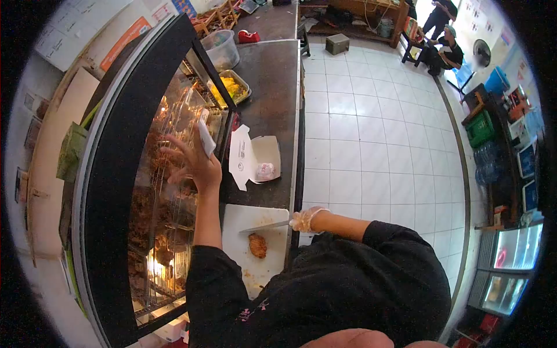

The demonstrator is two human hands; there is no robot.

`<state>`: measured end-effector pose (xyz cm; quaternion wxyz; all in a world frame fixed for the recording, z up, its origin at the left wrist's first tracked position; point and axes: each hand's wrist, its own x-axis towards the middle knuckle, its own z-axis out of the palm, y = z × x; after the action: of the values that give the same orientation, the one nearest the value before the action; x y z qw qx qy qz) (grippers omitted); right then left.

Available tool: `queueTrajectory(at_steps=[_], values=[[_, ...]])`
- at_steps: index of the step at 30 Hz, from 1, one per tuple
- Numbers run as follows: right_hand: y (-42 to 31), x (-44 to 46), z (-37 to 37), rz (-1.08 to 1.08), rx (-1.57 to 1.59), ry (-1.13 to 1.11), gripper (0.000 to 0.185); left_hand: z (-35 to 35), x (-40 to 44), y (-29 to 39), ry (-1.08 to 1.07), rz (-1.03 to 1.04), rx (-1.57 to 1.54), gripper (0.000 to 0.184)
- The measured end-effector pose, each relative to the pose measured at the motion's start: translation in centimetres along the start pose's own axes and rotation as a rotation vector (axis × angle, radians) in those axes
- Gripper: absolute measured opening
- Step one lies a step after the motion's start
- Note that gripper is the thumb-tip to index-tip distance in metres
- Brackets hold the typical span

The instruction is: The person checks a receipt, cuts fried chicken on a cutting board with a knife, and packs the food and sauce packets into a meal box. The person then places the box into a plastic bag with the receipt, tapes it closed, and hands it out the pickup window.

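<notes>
My left hand [197, 165] is raised beside the glass of a lit display cabinet, its fingers spread toward the pane. A small white folded paper [206, 139] is caught at its thumb side; the exact grip is partly hidden. My right hand [310, 220], in a clear plastic glove, grips a knife [264, 227]. The blade lies low over a white cutting board [232, 217], just above a piece of fried chicken [257, 246]. Crumbs are scattered on the board. Beyond it stands an open white takeaway box [243, 156] with a wrapped round bundle [265, 170] inside.
The display cabinet [136, 168] holds fried pieces on wire racks along my left. Farther up the dark counter [264, 81] are a tray of yellow food [232, 87], a clear plastic tub [220, 51] and a red tape dispenser [249, 37]. Two people are at the far right.
</notes>
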<state>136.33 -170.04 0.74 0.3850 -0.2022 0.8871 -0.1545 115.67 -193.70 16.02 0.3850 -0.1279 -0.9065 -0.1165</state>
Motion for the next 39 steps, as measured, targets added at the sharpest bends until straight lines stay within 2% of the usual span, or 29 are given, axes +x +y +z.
queueTrajectory(at_steps=[3,5,6,8,9,10,11,13,15,17,18,20,21,22,23,24,25,26,27,28,29,30,31,33,34,35,37,39], values=[[-0.8,-0.9,-0.8,-0.044,-0.039,0.047,0.032,1.7,1.5,-0.3,0.042,0.107,-0.086,0.073],[-0.3,1.0,0.4,0.117,0.104,-0.008,0.029,2.4,2.3,-0.9,0.026,0.202,-0.254,0.07],[-0.1,1.2,0.9,0.115,0.096,-0.001,0.029,1.6,2.0,-0.3,-0.07,0.139,-0.06,0.067],[0.7,1.3,2.0,-0.06,-0.035,0.139,0.029,0.2,1.8,0.2,-0.105,0.205,-0.16,0.067],[0.2,0.5,1.8,-0.057,-0.034,0.14,0.029,-0.7,1.3,0.5,-0.154,0.271,-0.259,0.067],[-0.7,-0.9,0.7,-0.013,0.002,0.168,0.028,-2.5,0.2,1.4,-0.193,0.306,0.064,0.067],[-1.0,-1.8,-0.1,0.034,0.04,0.201,0.027,-3.1,-0.9,1.2,-0.189,0.311,0.06,0.067],[-0.4,-2.1,0.2,0.015,0.045,0.23,0.027,-4.3,-4.1,-0.1,-0.265,0.456,-0.36,0.066],[0.6,-1.7,1.7,0.002,0.056,0.249,0.028,-4.0,-9.5,-2.4,-0.412,0.369,-0.501,0.061],[2.5,-0.4,3.9,-0.006,0.084,0.272,0.039,-5.5,-14.3,-3.6,-0.633,0.197,-0.592,0.056],[1.1,-2.8,1.2,-0.032,0.117,0.134,0.044,-6.2,-16.3,-3.8,-0.575,0.188,-0.577,0.053],[-1.1,-6.3,-0.4,-0.002,0.085,0.197,0.041,-7.5,-20.1,-4.5,-0.519,0.173,-0.569,0.05],[-1.5,-7.0,-0.4,0.017,0.051,0.258,0.039,-8.5,-21.8,-5.0,-0.622,-0.13,-0.649,0.044],[-1.2,-6.2,0.7,0.151,0.06,0.229,0.045,-9.2,-23.5,-5.5,-0.719,-0.447,-0.712,0.037],[-0.7,-5.5,1.2,0.166,0.016,0.165,0.046,-9.1,-25.2,-5.8,-0.732,-0.481,-0.702,0.037],[-0.3,-4.5,1.2,0.161,-0.03,0.087,0.048,-9.0,-26.6,-6.2,-0.627,-0.511,-0.73,0.031],[-0.7,-4.6,0.4,0.214,-0.014,0.047,0.042,-9.8,-28.4,-6.9,-0.525,-0.558,-0.734,0.026],[2.3,-2.7,4.0,-0.167,-0.508,0.184,0.035,-10.6,-29.8,-7.1,-0.434,-0.545,-0.634,0.024],[-2.7,-5.7,-1.1,0.058,-0.245,0.07,0.029,-10.6,-30.6,-6.9,-0.342,-0.518,-0.533,0.023],[-1.0,-3.1,1.9,0.145,-0.234,0.109,0.03,-11.1,-31.5,-6.8,-0.347,-0.594,-0.575,0.024],[0.8,-1.0,4.3,-0.02,-0.357,0.124,0.033,-11.6,-32.1,-7.2,-0.339,-0.659,-0.624,0.024],[-1.0,-2.4,3.1,-0.009,-0.132,0.172,0.039,-11.9,-33.1,-8.3,-0.365,-0.605,-0.556,0.024],[-2.5,-2.5,2.7,-0.046,-0.139,0.145,0.039,-12.1,-34.1,-9.3,-0.392,-0.543,-0.499,0.024],[-4.8,-3.1,2.3,0.082,-0.102,0.055,0.043,-13.6,-34.0,-8.3,-0.42,-0.637,-0.527,0.024],[-5.5,-3.7,2.1,-0.021,-0.157,0.058,0.048,-14.3,-33.6,-7.4,-0.452,-0.697,-0.583,0.024],[-6.0,-3.3,2.4,-0.038,-0.165,0.049,0.048,-14.5,-33.6,-6.9,-0.444,-0.712,-0.57,0.024],[-7.0,-2.4,3.1,0.006,-0.143,0.018,0.053,-14.7,-33.9,-6.7,-0.497,-0.621,-0.562,0.026],[-5.3,0.9,6.7,-0.045,-0.179,0.04,0.054,-13.6,-35.8,-7.9,-0.543,-0.597,-0.55,0.032]])
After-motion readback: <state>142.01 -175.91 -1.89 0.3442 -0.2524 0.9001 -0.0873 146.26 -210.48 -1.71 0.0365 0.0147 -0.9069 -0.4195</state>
